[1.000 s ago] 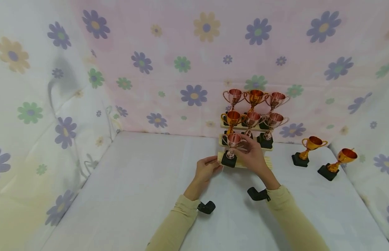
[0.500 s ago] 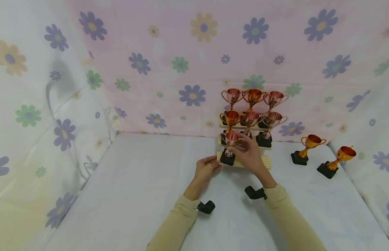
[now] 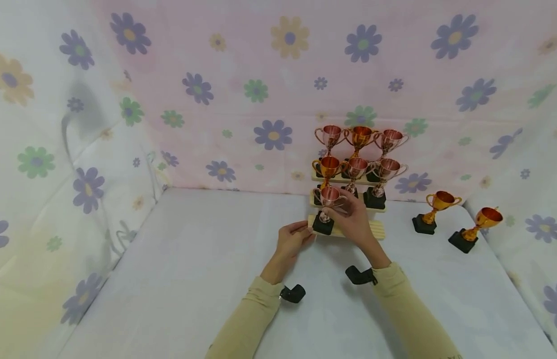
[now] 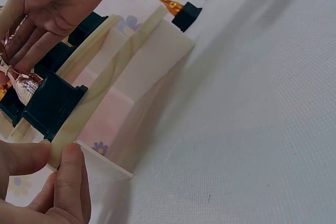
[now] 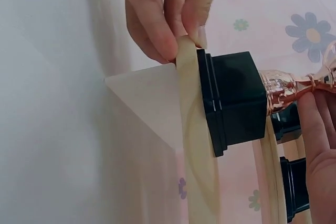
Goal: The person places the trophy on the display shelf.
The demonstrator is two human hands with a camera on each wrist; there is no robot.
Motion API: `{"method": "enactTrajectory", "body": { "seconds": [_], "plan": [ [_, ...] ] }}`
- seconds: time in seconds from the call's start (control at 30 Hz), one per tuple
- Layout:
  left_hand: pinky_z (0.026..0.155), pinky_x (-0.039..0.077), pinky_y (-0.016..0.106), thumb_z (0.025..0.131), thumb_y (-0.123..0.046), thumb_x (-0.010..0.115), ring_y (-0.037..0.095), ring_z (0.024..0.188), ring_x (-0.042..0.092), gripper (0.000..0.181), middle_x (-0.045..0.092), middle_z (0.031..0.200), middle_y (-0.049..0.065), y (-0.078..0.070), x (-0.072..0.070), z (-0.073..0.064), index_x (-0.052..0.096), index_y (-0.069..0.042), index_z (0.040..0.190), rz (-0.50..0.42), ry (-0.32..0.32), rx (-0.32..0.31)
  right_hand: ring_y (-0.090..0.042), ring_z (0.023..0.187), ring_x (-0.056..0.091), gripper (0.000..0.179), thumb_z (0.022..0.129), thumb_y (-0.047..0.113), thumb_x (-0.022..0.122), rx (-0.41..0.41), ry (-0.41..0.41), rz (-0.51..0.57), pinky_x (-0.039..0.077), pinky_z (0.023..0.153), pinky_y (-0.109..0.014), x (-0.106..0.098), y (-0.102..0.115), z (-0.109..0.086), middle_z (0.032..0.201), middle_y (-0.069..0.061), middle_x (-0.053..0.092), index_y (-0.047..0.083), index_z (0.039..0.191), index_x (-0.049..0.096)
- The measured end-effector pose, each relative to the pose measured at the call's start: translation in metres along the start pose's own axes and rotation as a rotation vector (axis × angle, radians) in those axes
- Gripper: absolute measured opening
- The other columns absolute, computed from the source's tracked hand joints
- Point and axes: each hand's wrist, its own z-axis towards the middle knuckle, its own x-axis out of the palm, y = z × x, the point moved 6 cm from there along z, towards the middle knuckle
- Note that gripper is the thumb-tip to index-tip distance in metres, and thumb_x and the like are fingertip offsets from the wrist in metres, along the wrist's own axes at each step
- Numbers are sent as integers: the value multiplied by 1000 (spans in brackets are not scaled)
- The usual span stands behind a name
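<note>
My right hand (image 3: pixel 353 219) pinches the stem of a rose-gold trophy cup (image 3: pixel 329 196). The cup's black base (image 5: pixel 239 98) stands upright on the left end of the lowest wooden shelf board (image 3: pixel 372 230). With thumb and fingers, my left hand (image 3: pixel 289 245) grips the left end of that same board, close beside the base; the left wrist view shows the thumb (image 4: pixel 29 157) on top and fingers below. Behind, on the two higher boards, stand two rows of gold and rose-gold trophies, among them a gold trophy (image 3: pixel 326 167) and a rose-gold trophy (image 3: pixel 389 170).
Two gold trophies stand on the white table right of the shelf: a nearer trophy (image 3: pixel 488 218) and a farther trophy (image 3: pixel 442 200). White side supports (image 4: pixel 152 59) hold up the shelf. A flowered cloth (image 3: pixel 215 124) hangs behind the table.
The whole head view shifts slightly left. Both hands keep their places at the lowest board, the right on the trophy and the left on the board's end.
</note>
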Motion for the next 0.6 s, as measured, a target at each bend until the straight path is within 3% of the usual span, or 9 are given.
{"method": "enactTrajectory", "body": {
  "seconds": [0.2, 0.4, 0.5, 0.6],
  "plan": [
    [88, 61, 30, 95, 7, 64, 15, 93, 69, 34, 69, 117, 25, 0, 2, -1, 60, 14, 127, 7, 1, 12, -7, 98, 66, 60, 89, 0, 76, 38, -3, -48, 57, 91, -19, -2, 3, -5, 114, -16, 65, 3, 145, 54],
    [89, 61, 30, 95, 6, 64, 14, 94, 68, 34, 68, 119, 26, -2, 3, -1, 59, 14, 128, 9, 9, 20, -28, 119, 64, 71, 85, -3, 79, -31, 51, -153, 55, 98, -22, -29, 17, -16, 137, -22, 60, 2, 149, 48],
    [90, 61, 31, 95, 7, 64, 15, 93, 68, 34, 67, 117, 25, -2, 3, -1, 59, 14, 128, 15, 7, 22, -20, 121, 63, 75, 82, -7, 81, -75, 26, -243, 51, 99, -16, -58, 29, -25, 138, -23, 61, 1, 149, 48],
    [91, 61, 33, 95, 7, 64, 15, 93, 68, 34, 67, 116, 25, -1, 1, -1, 58, 15, 128, 18, 5, 31, -4, 119, 61, 76, 80, -11, 80, -115, -70, -334, 48, 101, -12, -92, 47, -34, 135, -21, 63, 5, 148, 50]
  ]
}}
